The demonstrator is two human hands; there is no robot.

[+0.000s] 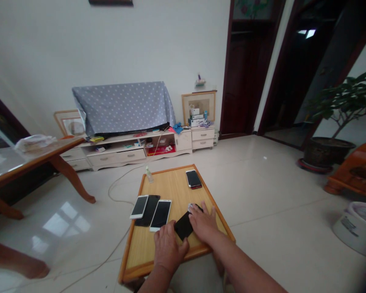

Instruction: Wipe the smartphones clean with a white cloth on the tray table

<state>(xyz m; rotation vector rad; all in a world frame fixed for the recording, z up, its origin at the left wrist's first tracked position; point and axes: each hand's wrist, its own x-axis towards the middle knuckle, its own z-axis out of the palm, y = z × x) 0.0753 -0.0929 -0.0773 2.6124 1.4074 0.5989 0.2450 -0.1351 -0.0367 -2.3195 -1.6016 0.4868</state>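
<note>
Head view, read from left to right. At the far left I note a glass-topped wooden dining table with curved legs, and behind it a low cream cabinet bearing a shape draped in a grey dotted cloth. A pale cable trails across the tiled floor toward the small low wooden table with an orange-brown rim, at the centre of the view. On its top, from the left, lie a white-framed phone, a black phone partly under its neighbours, and a second white-framed phone; a small clear bottle stands at the far left corner, and a dark phone with a red edge lies apart near the far right. My left hand rests flat near the front rim, its thumb touching a flat black rectangular phone-like slab. My right hand lies over the slab's right end, fingers spread, pressing rather than clasping it. Neither hand is closed round the slab. At the far right stand a potted green plant and a white basin.
</note>
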